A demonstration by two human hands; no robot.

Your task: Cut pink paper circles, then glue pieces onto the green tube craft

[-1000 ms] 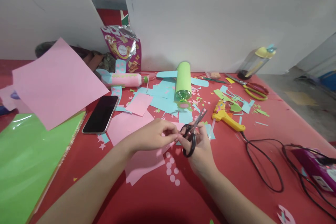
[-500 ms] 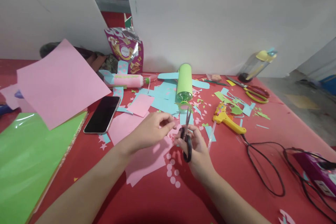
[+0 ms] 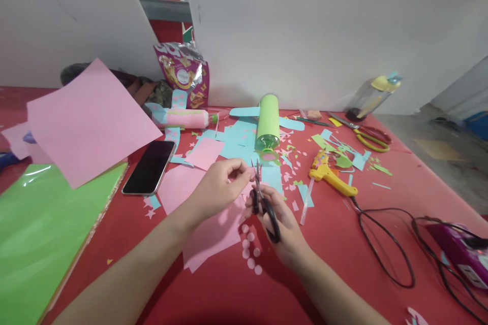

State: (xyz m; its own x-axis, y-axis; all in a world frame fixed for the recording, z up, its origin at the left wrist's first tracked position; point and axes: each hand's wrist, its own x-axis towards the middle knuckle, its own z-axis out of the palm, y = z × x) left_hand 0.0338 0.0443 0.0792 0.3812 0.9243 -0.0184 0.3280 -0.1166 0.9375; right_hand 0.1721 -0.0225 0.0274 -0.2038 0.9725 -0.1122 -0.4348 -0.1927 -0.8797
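Note:
My right hand (image 3: pixel 280 218) is closed around the black handles of a pair of scissors (image 3: pixel 271 219), its blades parted and pointing away from me. Between the thumb and fingertips of my left hand (image 3: pixel 221 185) is a small piece of pink paper (image 3: pixel 252 173), right beside the blades. Pink paper sheets (image 3: pixel 209 244) lie under my hands. Several small pink paper circles (image 3: pixel 250 263) rest on the red table below the scissors. Beyond my hands lies a green paper-covered bottle (image 3: pixel 269 119) with light blue paper wings.
A pink paper-covered bottle (image 3: pixel 186 118), a phone (image 3: pixel 148 167) and a snack bag (image 3: pixel 185 71) are at the left. On the right are a yellow glue gun (image 3: pixel 331 177) with its cord, large scissors (image 3: pixel 369 137), a clear bottle (image 3: pixel 371 96) and a purple power strip (image 3: pixel 463 251). Paper scraps lie scattered around.
My right hand has brought the scissors left, to the pink piece in my left fingertips. The blades have spread apart. My left hand has barely moved.

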